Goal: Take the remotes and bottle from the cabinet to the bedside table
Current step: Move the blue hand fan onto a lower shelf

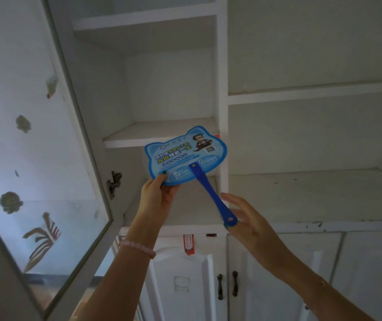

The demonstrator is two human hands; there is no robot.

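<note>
So on the far left a glass cabinet door (pixel 34 140) is being held swung open, with faded flower stickers (pixel 10 202) dotted over the pane and a dark latch (pixel 114 184) on its frame. Next over, the left hand (pixel 156 200) with a pink bead bracelet (pixel 136 247) on the wrist is being raised to the white cabinet (pixel 222 89), and the lower edge of a blue cat-eared hand fan (pixel 186 156) is being pinched between its thumb and fingers. The fan's blue handle (pixel 213 196) is being gripped at its tip by the right hand (pixel 250 224), the other fingers fanned loosely. Remotes and bottle aren't being seen on any shelf here. Below, a red tag (pixel 188 244) is hanging over the lower doors (pixel 185 286).
</note>
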